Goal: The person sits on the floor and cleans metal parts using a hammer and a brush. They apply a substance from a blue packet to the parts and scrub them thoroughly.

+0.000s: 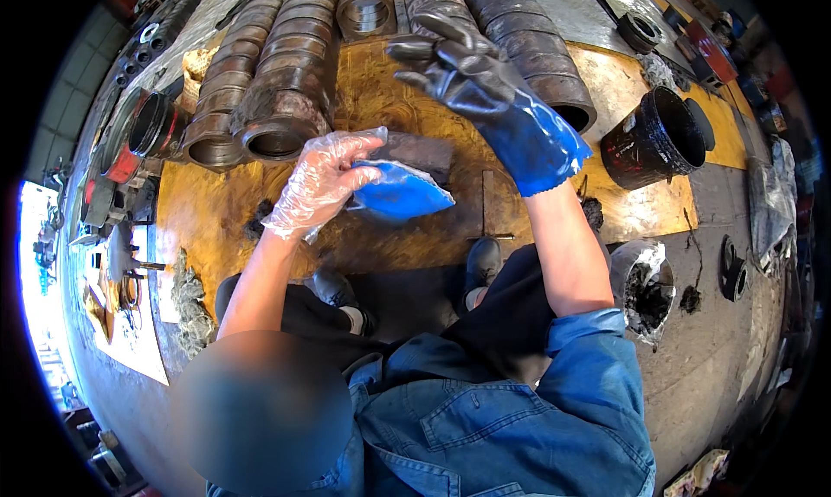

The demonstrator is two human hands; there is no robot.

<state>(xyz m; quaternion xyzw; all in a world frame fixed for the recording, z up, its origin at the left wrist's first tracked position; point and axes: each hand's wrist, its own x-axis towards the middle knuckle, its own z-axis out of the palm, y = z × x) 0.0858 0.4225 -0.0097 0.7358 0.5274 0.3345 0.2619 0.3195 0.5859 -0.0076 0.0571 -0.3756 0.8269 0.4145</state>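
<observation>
My left hand (313, 178), in a thin clear plastic glove, is closed on a blue glove (402, 190) with a pale, rough edge; only its blue part shows plainly. My right hand (472, 73) is raised to the right over the yellow-brown work surface. It wears a blue rubber glove whose palm and fingers are dark and shiny. Its fingers are spread and hold nothing. A dark brown block-like piece (420, 152) shows just behind the blue glove, partly covered by it.
Rows of dark metal rings (290, 73) lie beyond my hands, with another row (528, 47) behind my right hand. A black-smeared bucket (649, 142) stands at right. Nearer is a container with dark contents (645, 293). A grey rag bundle (190, 302) lies at left.
</observation>
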